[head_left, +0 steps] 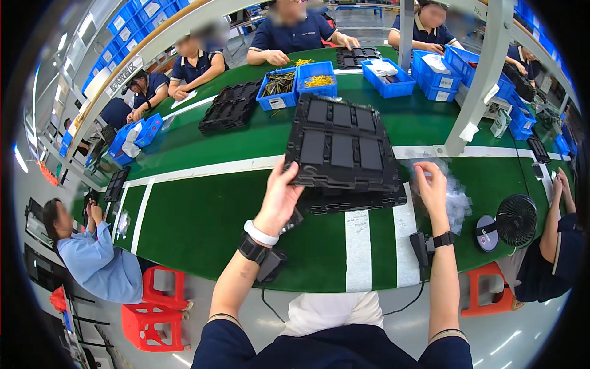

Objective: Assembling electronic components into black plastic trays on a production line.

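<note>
My left hand (pixel 279 190) is closed on the near left corner of a black plastic tray (pixel 337 140) with rectangular compartments, holding it tilted up. Under it, more black trays (pixel 384 202) lie stacked on the green table, mostly hidden. Right of the tray, my right hand (pixel 432 187) is raised with its fingers loosely curled and somewhat apart; I see nothing in it. Close by that hand lies a heap of clear plastic bags (pixel 456 200). A small black device partly shows behind my left wrist.
Blue bins of thin dark pieces (pixel 278 88) and yellow pieces (pixel 318 79) stand beyond the tray, beside another tray stack (pixel 230 106). A round black fan (pixel 515 220) is at the right. A grey post (pixel 479 80) rises from the table. Several people sit around.
</note>
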A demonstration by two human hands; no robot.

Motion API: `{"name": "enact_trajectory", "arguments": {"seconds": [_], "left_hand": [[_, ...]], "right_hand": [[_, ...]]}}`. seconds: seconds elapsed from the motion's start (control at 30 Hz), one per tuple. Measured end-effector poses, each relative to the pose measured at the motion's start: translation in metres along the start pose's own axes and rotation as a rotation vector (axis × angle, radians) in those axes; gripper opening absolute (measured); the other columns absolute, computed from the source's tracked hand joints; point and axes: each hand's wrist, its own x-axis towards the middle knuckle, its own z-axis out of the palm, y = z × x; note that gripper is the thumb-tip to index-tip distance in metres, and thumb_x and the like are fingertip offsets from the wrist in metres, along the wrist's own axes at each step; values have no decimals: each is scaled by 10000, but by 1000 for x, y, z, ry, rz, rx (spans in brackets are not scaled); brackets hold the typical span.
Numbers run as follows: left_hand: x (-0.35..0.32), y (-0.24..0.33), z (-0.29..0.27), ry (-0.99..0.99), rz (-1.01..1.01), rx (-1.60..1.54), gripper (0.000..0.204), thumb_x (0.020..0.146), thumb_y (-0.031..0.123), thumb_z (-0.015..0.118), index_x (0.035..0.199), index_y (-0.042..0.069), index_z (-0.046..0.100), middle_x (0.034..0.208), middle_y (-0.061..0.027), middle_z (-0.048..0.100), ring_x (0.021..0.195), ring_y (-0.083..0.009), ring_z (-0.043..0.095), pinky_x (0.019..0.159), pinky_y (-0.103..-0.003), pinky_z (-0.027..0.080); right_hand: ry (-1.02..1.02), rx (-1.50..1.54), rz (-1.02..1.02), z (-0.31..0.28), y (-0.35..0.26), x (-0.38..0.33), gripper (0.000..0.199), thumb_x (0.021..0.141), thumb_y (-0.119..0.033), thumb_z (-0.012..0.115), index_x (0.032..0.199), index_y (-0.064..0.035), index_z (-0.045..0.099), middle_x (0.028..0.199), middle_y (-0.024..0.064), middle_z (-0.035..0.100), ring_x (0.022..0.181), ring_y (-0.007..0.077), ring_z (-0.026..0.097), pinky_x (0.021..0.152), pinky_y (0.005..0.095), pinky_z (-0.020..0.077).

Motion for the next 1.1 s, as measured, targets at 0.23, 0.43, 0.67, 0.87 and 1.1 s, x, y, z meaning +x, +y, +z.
{"name": "enact_trajectory", "arguments": {"seconds": [0.23,0.43,0.67,0.87,1.1], "left_hand": [[-14,-25,-12,45,-181,281,355,851,127,560,1173,30,445,1046,-61,567,890,-122,570,743,-248,487],[-13,-25,-27,-224,158,1560,551,707,311,716,1055,-73,526,815,-86,542,650,-112,530,566,-246,454],[-48,22,-25,-66,163,1740,469,671,276,725,1022,7,569,929,-152,541,910,-273,565,773,-347,466],[-75,27,-55,-73,241,1852,430,659,271,729,983,13,614,1047,-143,564,969,-288,546,846,-341,442],[-63,40,-51,26,413,1526,366,669,166,723,969,-11,611,932,-145,618,847,-253,608,787,-315,473]], "right_hand": [[-44,30,50,-1,-12,-3,178,811,-151,573,888,4,616,868,116,610,798,227,592,708,306,459],[-277,-161,-73,9,-29,-15,432,712,-226,665,1070,-15,548,1016,164,567,982,329,504,856,372,410],[-250,-233,-104,14,-17,-16,419,732,-195,639,1102,-31,534,1000,168,567,962,332,501,862,388,385],[-267,-354,-191,25,-19,-18,406,776,-217,594,1131,-33,519,1038,158,550,1013,306,483,932,429,336],[-251,-484,-191,34,-12,-21,406,796,-211,557,1157,-34,498,1068,144,537,1073,302,457,966,478,300]]}}
